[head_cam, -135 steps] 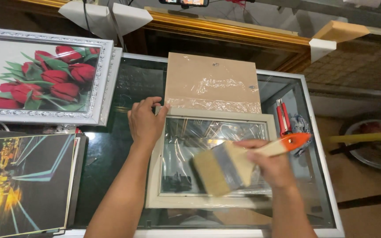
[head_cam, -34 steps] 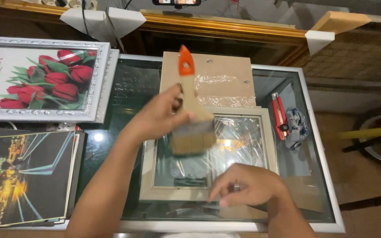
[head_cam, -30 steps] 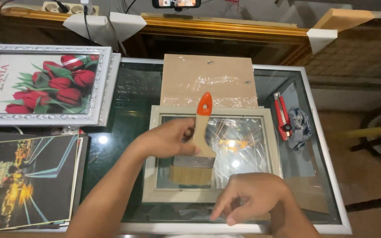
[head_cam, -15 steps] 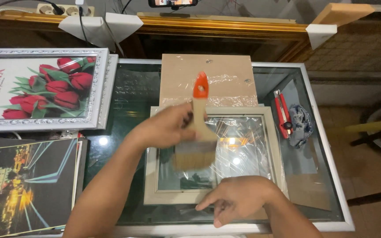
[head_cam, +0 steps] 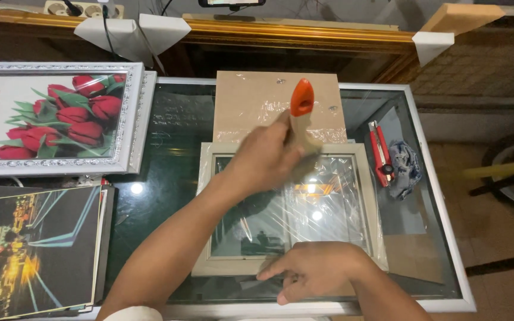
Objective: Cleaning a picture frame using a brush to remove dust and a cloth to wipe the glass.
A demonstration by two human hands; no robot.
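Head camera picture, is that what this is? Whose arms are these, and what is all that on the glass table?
Yes, a person wears a camera on the head, so you look down along their own two bare arms; there is no machine. The left hand grips a wide paintbrush with an orange-tipped handle over a pale picture frame whose glass is covered in shiny plastic film. The right hand presses flat on the frame's near edge. A brown backing board lies beyond it, a red utility knife to the right. On the left lie a framed tulip picture and a night-city print.
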